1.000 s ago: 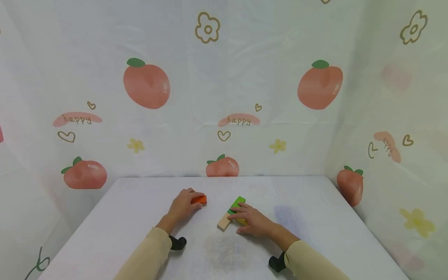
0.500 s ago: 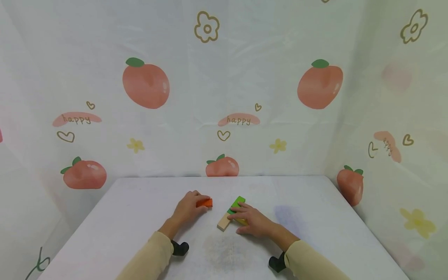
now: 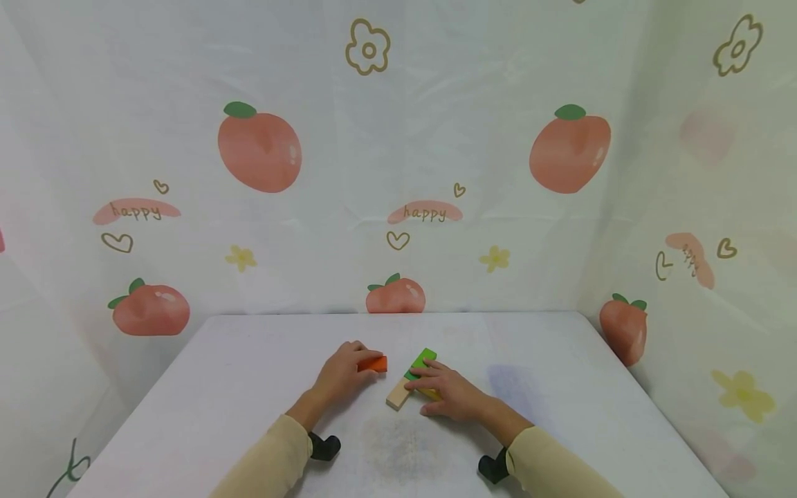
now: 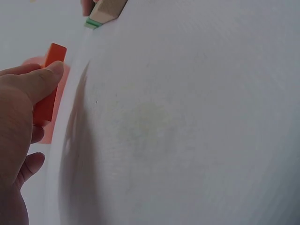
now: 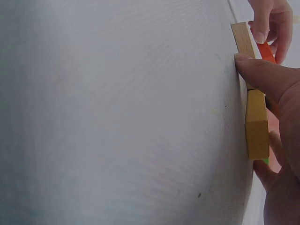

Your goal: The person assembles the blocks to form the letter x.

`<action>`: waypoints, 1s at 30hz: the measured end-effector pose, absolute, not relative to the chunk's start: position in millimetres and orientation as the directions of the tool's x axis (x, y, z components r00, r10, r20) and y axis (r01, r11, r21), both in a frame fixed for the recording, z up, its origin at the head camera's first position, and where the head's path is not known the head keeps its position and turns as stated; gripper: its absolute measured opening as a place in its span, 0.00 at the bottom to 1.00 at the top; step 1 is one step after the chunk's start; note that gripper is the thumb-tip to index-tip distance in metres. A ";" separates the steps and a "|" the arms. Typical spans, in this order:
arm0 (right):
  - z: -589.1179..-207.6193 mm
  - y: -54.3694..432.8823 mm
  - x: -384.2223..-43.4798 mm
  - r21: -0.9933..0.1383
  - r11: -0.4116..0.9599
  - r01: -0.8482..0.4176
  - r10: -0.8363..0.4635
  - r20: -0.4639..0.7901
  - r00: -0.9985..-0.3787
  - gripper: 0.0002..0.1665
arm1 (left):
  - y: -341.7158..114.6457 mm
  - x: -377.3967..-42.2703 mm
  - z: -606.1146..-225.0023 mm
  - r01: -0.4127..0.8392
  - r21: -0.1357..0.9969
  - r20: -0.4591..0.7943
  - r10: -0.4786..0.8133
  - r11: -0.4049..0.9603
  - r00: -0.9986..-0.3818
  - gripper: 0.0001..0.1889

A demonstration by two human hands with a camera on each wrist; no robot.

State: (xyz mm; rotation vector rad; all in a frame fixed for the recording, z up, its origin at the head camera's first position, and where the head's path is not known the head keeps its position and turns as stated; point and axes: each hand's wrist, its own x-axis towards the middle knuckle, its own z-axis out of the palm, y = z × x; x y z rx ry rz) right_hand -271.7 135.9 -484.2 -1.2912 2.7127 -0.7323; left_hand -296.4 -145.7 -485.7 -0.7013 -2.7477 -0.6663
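Note:
An orange block [image 3: 378, 364] is pinched between the thumb and fingers of my left hand [image 3: 341, 372], left of the other blocks. In the left wrist view the orange block [image 4: 51, 84] looks long and rectangular. My right hand [image 3: 456, 396] rests over a group of blocks with its fingers spread. From under it show a green block [image 3: 427, 357], a plain wooden block [image 3: 398, 394] and part of a yellow block [image 3: 431, 394]. The right wrist view shows the thumb in front of the plain block [image 5: 243, 37], and another finger by the end of the yellow block [image 5: 258, 136].
Everything lies on a white table [image 3: 560, 415] with faint smudges. Behind it hangs a pale curtain [image 3: 336, 138] printed with peaches, flowers and "happy". Dark mounts [image 3: 325, 447] show at both wrists, below beige sleeves.
My left hand has slid to the right with the orange block, closer to the green and plain blocks. My right hand and the blocks under it have stayed put.

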 end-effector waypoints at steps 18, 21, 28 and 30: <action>-484.9 136.5 -272.4 -0.450 0.535 -0.715 -0.746 0.145 -0.650 0.28 | -130.3 -294.9 -491.0 0.505 0.413 0.300 0.410 0.758 -0.861 0.21; -484.2 136.5 -271.8 -0.448 0.526 -0.723 -0.751 0.154 -0.642 0.28 | -128.2 -294.3 -491.4 0.508 0.413 0.299 0.415 0.755 -0.859 0.21; -483.4 136.9 -271.1 -0.446 0.521 -0.728 -0.754 0.159 -0.637 0.28 | -123.9 -295.9 -492.0 0.526 0.408 0.296 0.437 0.746 -0.850 0.21; -483.7 136.9 -271.2 -0.444 0.525 -0.726 -0.753 0.157 -0.639 0.28 | -123.0 -297.2 -492.7 0.531 0.401 0.293 0.445 0.746 -0.846 0.20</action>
